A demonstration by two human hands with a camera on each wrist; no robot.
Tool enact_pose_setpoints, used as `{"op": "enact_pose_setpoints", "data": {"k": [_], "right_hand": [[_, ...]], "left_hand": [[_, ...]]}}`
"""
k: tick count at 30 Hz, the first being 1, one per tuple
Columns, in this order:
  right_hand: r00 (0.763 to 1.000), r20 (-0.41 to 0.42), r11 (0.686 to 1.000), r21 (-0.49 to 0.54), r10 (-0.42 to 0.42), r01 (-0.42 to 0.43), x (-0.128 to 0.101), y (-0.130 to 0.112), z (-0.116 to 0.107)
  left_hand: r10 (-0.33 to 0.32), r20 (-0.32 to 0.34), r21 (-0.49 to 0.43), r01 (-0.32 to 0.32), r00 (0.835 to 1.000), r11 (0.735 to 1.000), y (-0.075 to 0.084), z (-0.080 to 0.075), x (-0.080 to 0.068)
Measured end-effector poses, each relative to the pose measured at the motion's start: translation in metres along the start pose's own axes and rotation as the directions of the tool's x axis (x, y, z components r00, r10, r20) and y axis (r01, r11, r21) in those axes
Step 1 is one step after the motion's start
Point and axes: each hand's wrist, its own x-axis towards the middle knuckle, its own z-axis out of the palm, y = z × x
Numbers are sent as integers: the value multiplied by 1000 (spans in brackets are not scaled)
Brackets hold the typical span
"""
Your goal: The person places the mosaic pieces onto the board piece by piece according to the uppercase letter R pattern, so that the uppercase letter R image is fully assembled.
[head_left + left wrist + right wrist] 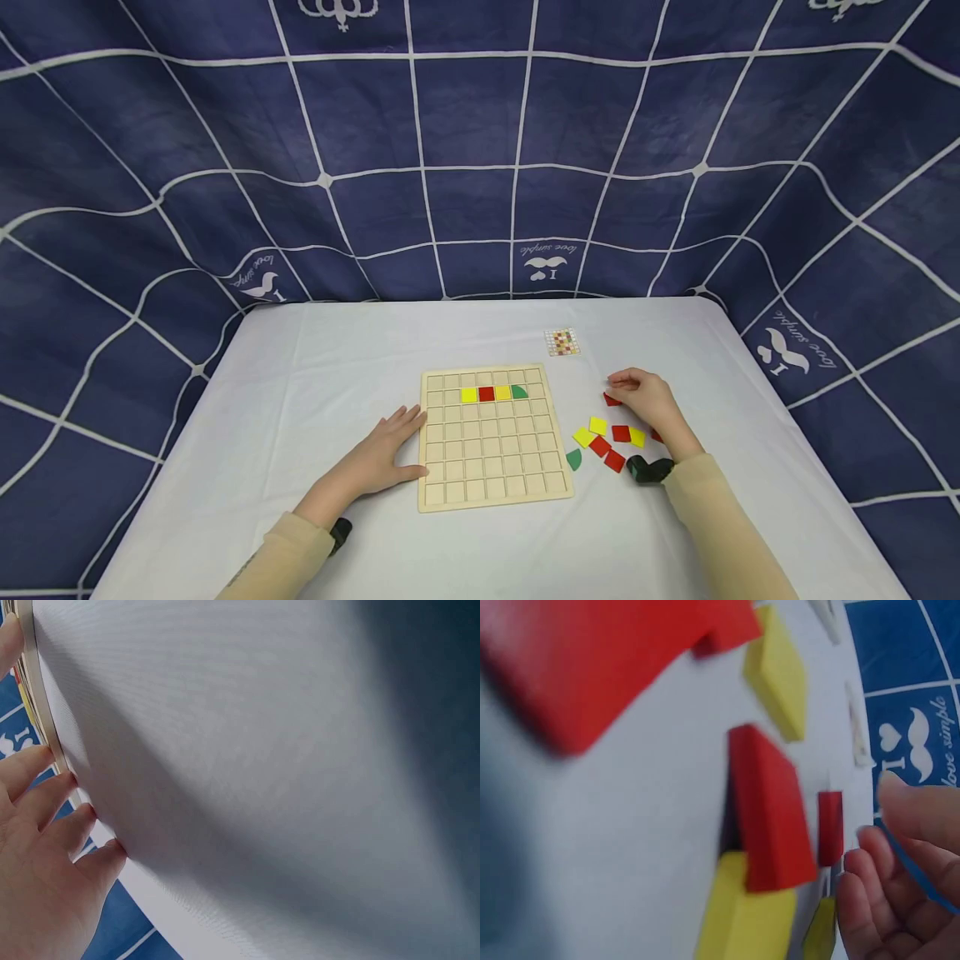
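My left hand (382, 457) lies with fingers spread, its fingertips and thumb touching the left edge of a wooden grid board (487, 450). The left wrist view shows those fingertips along the board's side (46, 712). In one upper row sit a yellow tile (468, 395), a red tile (486, 394), another yellow tile (502, 392) and a green quarter-circle piece (519, 392). Right of the board, my right hand (651, 407) hovers at a red tile (612, 400), fingers loosely bent. In the right wrist view its thumb and fingers are apart, beside a red tile (830, 829).
Loose red (615, 461) and yellow tiles (597, 426) lie between the board and my right wrist. A green quarter-circle piece (573, 459) lies by the board's right edge. A small patterned card (562, 342) is behind the board. A blue curtain (480, 208) hangs behind the white table (337, 358).
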Motion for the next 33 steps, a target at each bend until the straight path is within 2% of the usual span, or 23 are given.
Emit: {"op": "enact_pose_setpoints", "data": {"k": [10,18,25,29,33], "right_hand": [[996,82,994,-106,25,-16,-2,3,1],[996,83,991,-130,46,-35,-4,1,4],[998,59,990,-135,-23,31,-8,-6,8],[999,4,997,-62,-49,49,-9,-16,13],[998,2,996,67,-56,56,-9,-28,22]], "left_hand": [[6,1,-4,-6,1000,1000,-1,-1,-1],[8,3,-5,-8,1000,1000,-2,0,-1],[5,1,-1,-5,1000,1000,-1,0,-1],[-1,1,-7,1,1000,1000,0,0,-1],[-5,3,-7,5,1000,1000,0,0,-1]]}}
